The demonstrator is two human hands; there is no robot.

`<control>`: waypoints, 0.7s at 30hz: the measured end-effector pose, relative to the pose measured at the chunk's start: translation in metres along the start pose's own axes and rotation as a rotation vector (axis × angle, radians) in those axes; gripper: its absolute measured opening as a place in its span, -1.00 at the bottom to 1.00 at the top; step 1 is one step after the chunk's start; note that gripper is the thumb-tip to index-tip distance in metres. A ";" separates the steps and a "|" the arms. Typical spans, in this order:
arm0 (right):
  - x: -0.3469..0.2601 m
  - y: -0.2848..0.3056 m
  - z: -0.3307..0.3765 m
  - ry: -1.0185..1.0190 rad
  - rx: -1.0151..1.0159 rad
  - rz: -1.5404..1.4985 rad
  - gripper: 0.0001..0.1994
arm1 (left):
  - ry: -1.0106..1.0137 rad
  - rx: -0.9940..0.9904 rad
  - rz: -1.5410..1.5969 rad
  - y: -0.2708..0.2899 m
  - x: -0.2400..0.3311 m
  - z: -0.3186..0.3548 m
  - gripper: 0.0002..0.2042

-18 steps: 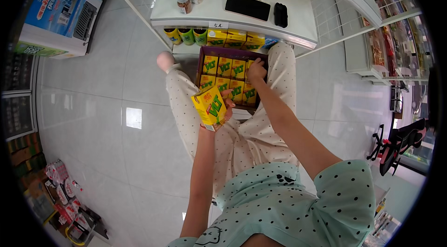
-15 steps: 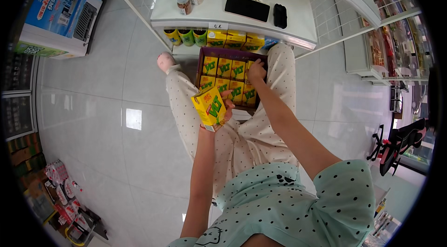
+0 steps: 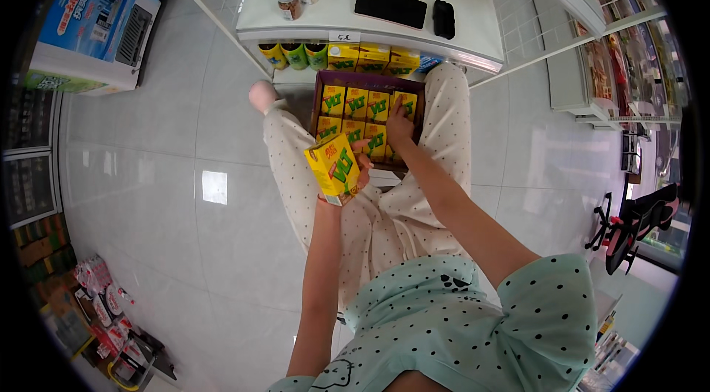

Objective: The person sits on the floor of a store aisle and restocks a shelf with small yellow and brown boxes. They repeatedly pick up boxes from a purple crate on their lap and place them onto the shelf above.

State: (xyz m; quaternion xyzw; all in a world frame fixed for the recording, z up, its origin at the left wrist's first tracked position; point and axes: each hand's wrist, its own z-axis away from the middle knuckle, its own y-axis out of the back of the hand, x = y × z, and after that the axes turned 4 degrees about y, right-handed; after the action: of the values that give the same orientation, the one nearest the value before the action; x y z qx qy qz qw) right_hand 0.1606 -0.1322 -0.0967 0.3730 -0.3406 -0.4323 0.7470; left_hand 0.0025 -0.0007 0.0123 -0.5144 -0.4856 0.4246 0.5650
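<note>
My left hand (image 3: 362, 168) is closed around a yellow drink carton (image 3: 333, 168) with green lettering, held tilted above my lap at the near left corner of a purple cardboard box (image 3: 319, 96). Rows of matching yellow cartons (image 3: 356, 105) stand inside that box, between my legs. Reaching in from the right, my right hand (image 3: 400, 128) has its index finger stretched out against the far right carton (image 3: 407, 103). No carton is gripped in it; its other fingers are partly hidden.
Behind the box stands a white shelf (image 3: 318, 28), with more yellow cartons (image 3: 342, 57) and green cans (image 3: 295, 56) on its lower level. A black phone (image 3: 390, 7), a black case (image 3: 444, 19) and several jars (image 3: 288, 2) lie or stand on top. White wire racks flank it.
My right hand has shifted from the far right carton's edge toward me and left, its fingers loosened, uncovering more of that carton's front. The left hand still holds its carton in nearly the same place.
</note>
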 end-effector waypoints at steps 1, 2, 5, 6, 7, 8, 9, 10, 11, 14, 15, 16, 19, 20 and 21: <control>-0.001 0.003 0.001 -0.008 -0.021 0.005 -0.19 | -0.001 0.000 0.001 0.000 -0.001 0.000 -0.27; -0.001 0.006 0.001 -0.016 -0.042 0.011 -0.19 | -0.002 0.000 0.001 0.001 -0.001 0.001 -0.27; 0.000 0.011 -0.002 0.037 -0.083 -0.036 -0.20 | 0.001 0.005 0.002 0.004 0.000 0.002 -0.26; 0.004 0.012 -0.007 0.042 -0.118 -0.068 -0.21 | -0.006 -0.001 -0.002 0.005 0.000 0.003 -0.25; 0.012 0.011 -0.015 0.046 -0.154 -0.102 -0.22 | -0.010 -0.007 -0.006 0.006 -0.001 0.002 -0.25; 0.017 0.008 -0.020 0.050 -0.189 -0.136 -0.22 | -0.016 -0.013 -0.010 0.006 -0.002 0.002 -0.24; 0.018 0.005 -0.022 0.048 -0.203 -0.165 -0.19 | -0.011 -0.015 0.006 0.006 -0.001 0.002 -0.24; 0.019 0.002 -0.024 0.045 -0.218 -0.194 -0.16 | -0.007 -0.017 0.023 0.005 -0.001 0.002 -0.24; 0.020 -0.001 -0.027 0.043 -0.232 -0.223 -0.13 | -0.002 -0.019 0.039 0.004 -0.001 0.002 -0.24; 0.031 -0.019 -0.040 0.060 -0.206 -0.232 -0.13 | 0.013 -0.033 0.033 0.003 -0.001 -0.003 -0.25; 0.031 -0.014 -0.043 0.077 -0.302 -0.226 -0.12 | 0.012 -0.017 0.021 0.004 -0.001 -0.002 -0.25; 0.030 -0.001 -0.048 0.096 -0.396 -0.218 -0.10 | 0.009 -0.001 0.008 0.004 0.000 0.000 -0.25; 0.029 0.032 -0.045 0.145 -0.514 -0.238 -0.17 | -0.017 0.078 0.001 -0.002 0.001 0.002 -0.26; 0.028 0.040 -0.044 0.159 -0.525 -0.254 -0.20 | -0.027 0.107 0.004 -0.005 0.002 0.001 -0.27; 0.032 0.042 -0.047 0.161 -0.554 -0.272 -0.30 | -0.001 0.126 0.000 -0.006 0.002 -0.002 -0.27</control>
State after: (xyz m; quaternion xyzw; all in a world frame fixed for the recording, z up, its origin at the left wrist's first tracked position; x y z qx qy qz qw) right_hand 0.2290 -0.1336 -0.0780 0.2302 -0.0968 -0.5736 0.7802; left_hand 0.0043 0.0007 0.0190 -0.4774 -0.4582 0.4547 0.5961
